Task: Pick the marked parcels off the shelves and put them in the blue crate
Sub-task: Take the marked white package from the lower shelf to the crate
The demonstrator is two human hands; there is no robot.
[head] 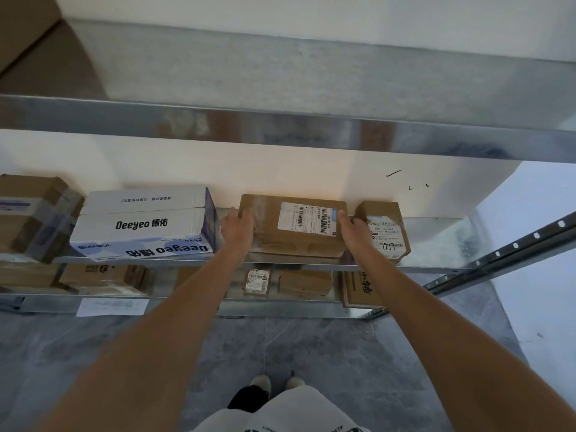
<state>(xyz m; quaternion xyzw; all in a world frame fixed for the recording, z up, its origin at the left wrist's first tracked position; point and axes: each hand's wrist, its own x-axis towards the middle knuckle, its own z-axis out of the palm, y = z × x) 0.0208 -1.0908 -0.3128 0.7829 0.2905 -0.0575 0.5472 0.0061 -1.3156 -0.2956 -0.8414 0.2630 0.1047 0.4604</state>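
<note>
A brown parcel [293, 227] is held between 2 hands on the middle shelf [436, 244] of a metal rack. The left hand [238, 227] is pressed on the left end of the parcel, with the thumb curled over its top edge. The right hand [350, 230] is placed on the right end, and its thumb is laid on the top, just beside the white label [307, 219]. So the parcel is grasped from both sides; whether it is lifted from the shelf cannot be told.

Just left of the left hand, a white box [143, 226] with the word "Deeyeo" is seen. Just right of the right hand, a small box [385, 232] with its own label is standing, partly hidden behind the wrist. Below the grip, on the lower shelf [187, 304], more small boxes are kept. Far below, a grey floor [93, 353] and 2 shoes are seen.
</note>
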